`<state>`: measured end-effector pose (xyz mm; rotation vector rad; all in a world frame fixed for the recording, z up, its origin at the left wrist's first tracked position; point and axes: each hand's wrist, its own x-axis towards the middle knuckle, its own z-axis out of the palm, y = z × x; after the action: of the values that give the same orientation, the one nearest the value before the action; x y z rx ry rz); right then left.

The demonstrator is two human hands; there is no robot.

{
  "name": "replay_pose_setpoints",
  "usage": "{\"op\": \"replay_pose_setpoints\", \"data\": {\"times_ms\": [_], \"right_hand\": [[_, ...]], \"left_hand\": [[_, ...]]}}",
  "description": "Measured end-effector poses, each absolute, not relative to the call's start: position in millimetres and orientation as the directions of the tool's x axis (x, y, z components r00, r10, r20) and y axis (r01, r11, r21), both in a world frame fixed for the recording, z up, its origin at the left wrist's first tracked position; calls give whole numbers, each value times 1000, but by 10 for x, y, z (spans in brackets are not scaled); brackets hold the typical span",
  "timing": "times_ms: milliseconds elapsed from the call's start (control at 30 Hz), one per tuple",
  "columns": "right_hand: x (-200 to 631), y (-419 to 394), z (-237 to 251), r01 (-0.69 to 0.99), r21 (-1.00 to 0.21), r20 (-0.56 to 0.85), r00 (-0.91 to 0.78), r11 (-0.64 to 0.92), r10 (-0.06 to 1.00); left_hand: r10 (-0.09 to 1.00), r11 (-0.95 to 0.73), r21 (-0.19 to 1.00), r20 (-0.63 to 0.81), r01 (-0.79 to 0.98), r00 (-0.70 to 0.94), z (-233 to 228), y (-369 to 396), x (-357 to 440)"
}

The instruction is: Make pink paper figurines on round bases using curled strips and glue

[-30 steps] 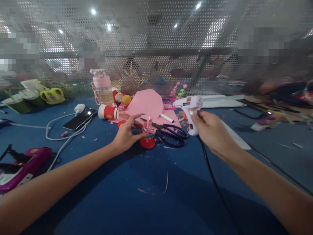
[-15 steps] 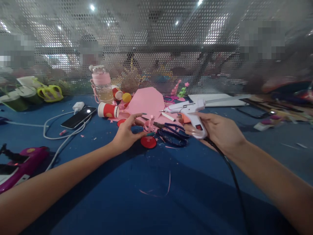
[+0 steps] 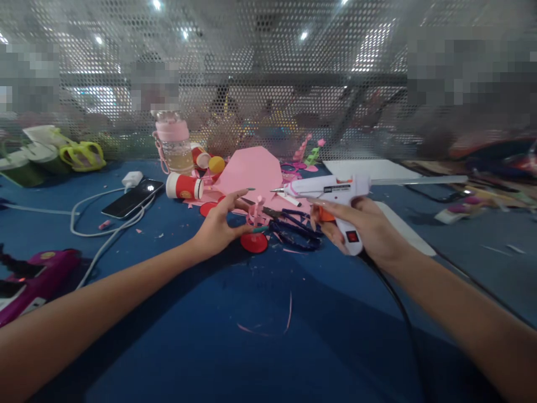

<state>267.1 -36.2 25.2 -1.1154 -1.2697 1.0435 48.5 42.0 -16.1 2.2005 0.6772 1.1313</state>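
Observation:
My right hand (image 3: pixel 373 229) grips a white hot glue gun (image 3: pixel 335 190) by its handle, fingers at the orange trigger. The nozzle points left, and a clear glue stick (image 3: pixel 419 180) sticks out of the back. My left hand (image 3: pixel 220 224) is open, thumb and forefinger spread beside a small pink paper piece (image 3: pixel 257 212); whether the thumb touches it I cannot tell. Just below the thumb a red disc (image 3: pixel 254 243) lies on the table. Dark-blue-handled scissors (image 3: pixel 296 232) rest between my hands. Behind them is a large pink paper sheet (image 3: pixel 251 170).
Red-and-white paper cups (image 3: pixel 183 186), a pink-lidded bottle (image 3: pixel 173 143) and a phone (image 3: pixel 133 198) with a white cable stand or lie at left. A purple power strip (image 3: pixel 42 274) is front left. The gun's black cord (image 3: pixel 403 308) trails forward at right.
The glue gun has shifted slightly right and levelled out, its handle coming lower and nearer. My left hand has stayed nearly in place beside the pink paper piece.

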Motion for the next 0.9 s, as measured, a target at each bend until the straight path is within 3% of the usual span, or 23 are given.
{"op": "replay_pose_setpoints", "data": {"times_ms": [233, 600, 900], "right_hand": [[2838, -379, 365, 264, -943, 177, -116, 202, 977], [2774, -417, 255, 303, -949, 24, -189, 82, 982], [2702, -431, 222, 319, -941, 39, -217, 109, 975]], "left_hand": [[677, -718, 642, 554, 269, 485, -178, 427, 482], [644, -749, 610, 579, 257, 501, -177, 418, 475], [636, -754, 608, 580, 249, 509, -164, 419, 479]]}}
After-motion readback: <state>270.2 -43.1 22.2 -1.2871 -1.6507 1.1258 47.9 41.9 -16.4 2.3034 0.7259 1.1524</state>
